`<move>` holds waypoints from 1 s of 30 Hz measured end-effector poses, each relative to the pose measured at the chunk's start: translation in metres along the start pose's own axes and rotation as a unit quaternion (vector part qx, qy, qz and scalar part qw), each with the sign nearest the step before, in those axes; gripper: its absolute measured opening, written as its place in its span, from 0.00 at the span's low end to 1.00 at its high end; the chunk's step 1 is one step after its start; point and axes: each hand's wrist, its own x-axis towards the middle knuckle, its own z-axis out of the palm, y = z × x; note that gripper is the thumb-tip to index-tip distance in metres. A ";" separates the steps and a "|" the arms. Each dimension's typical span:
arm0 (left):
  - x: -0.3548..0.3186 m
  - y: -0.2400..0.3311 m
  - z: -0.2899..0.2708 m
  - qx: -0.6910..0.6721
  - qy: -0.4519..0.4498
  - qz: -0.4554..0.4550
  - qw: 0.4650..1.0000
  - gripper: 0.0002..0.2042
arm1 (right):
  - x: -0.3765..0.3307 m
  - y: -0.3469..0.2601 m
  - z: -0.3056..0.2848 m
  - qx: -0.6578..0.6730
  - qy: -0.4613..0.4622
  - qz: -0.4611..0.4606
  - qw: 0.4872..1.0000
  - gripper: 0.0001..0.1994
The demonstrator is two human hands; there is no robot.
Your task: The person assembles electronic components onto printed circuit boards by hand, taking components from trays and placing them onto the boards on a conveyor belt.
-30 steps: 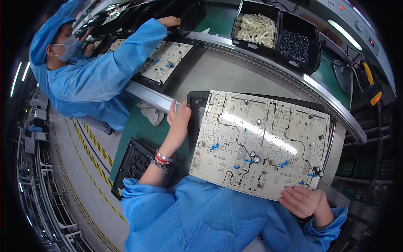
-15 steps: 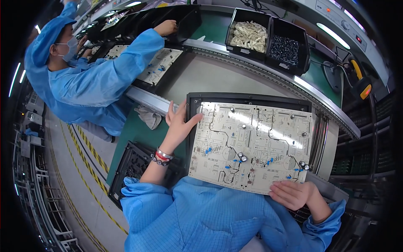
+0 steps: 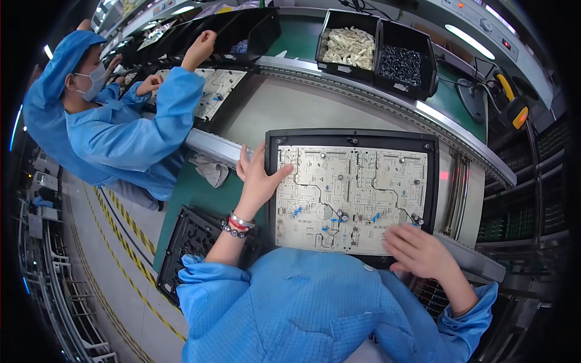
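Observation:
A pale circuit board (image 3: pixel 308 193) carrying blue parts and round capacitors lies flat inside a black frame (image 3: pixel 357 138) in front of me. At the frame's left side, my left hand (image 3: pixel 257 187) holds the edge: its thumb reaches over onto the board and its other fingers are along the outside. My right hand (image 3: pixel 417 251) is over the board's near right corner, fingers stretched out and holding nothing. Whether its fingertips touch the board I cannot tell. That hand hides the corner beneath it.
Black bins hold cream parts (image 3: pixel 348 47) and dark small parts (image 3: pixel 399 65) beyond the rail (image 3: pixel 339 78). A yellow-black scanner (image 3: pixel 511 100) stands at far right. Left are a grey cloth (image 3: pixel 210 170), a black tray (image 3: pixel 193 242) and a co-worker in blue (image 3: pixel 127 127) beside another board (image 3: pixel 215 88).
The board's near right side has dropped from a tilt to lie inside the frame. My right hand has let go of its edge and shifted up slightly. The co-worker's raised hand has moved left.

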 end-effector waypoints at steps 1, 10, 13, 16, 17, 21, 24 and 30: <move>0.000 -0.001 0.002 0.003 0.019 0.002 1.000 0.37 | -0.005 0.006 0.003 0.015 -0.010 0.014 1.000 0.23; 0.000 0.004 0.011 -0.026 0.047 -0.018 0.998 0.37 | -0.013 0.034 0.045 0.472 0.308 0.449 0.693 0.33; 0.007 -0.002 0.008 -0.188 0.050 -0.033 0.980 0.37 | -0.008 0.041 0.041 0.464 0.304 0.472 0.685 0.36; 0.036 0.042 -0.011 -0.310 -0.004 -0.023 0.950 0.28 | -0.002 0.058 0.019 0.488 0.358 0.481 0.635 0.35; 0.052 0.051 -0.012 -0.298 0.008 -0.002 0.955 0.23 | -0.001 0.069 0.010 0.500 0.369 0.477 0.622 0.34; 0.125 0.085 0.009 -0.443 -0.176 -0.091 0.874 0.17 | -0.013 0.109 -0.015 0.550 0.353 0.506 0.563 0.23; 0.149 0.094 0.047 -0.484 -0.262 -0.158 0.820 0.20 | -0.049 0.125 0.003 0.605 0.354 0.546 0.458 0.20; 0.170 0.099 0.112 -0.452 -0.304 -0.188 0.817 0.23 | -0.076 0.126 0.025 0.564 0.361 0.611 0.421 0.16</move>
